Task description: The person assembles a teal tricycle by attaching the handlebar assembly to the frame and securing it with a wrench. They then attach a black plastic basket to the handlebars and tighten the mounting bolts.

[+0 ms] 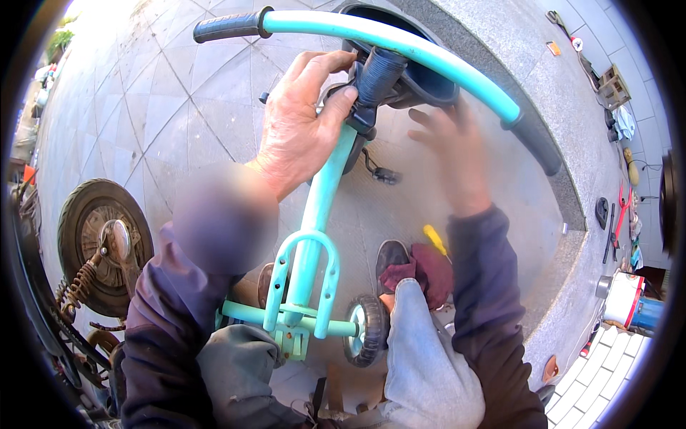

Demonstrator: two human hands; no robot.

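A turquoise child's tricycle frame (323, 193) stands between my legs, its curved handlebar (343, 23) across the top. My left hand (300, 114) is closed round the black plastic collar (362, 118) at the steering neck, thumb on the near side. Just above the collar is a black ribbed sleeve (381, 75). My right hand (454, 143) is blurred by motion, with fingers spread and nothing visible in them. It is below the rim of a black basket (432, 89) behind the handlebar; whether it touches the rim I cannot tell. One small rear wheel (364, 331) shows beside my knee.
A yellow-handled tool (434, 239) and a maroon cloth (432, 275) lie by my shoe. A motorbike wheel (103, 247) stands at left. Along the right runs a stone step (550, 143), with red-handled cutters (622, 207), a wooden crate (613, 87) and a can (623, 300) beyond.
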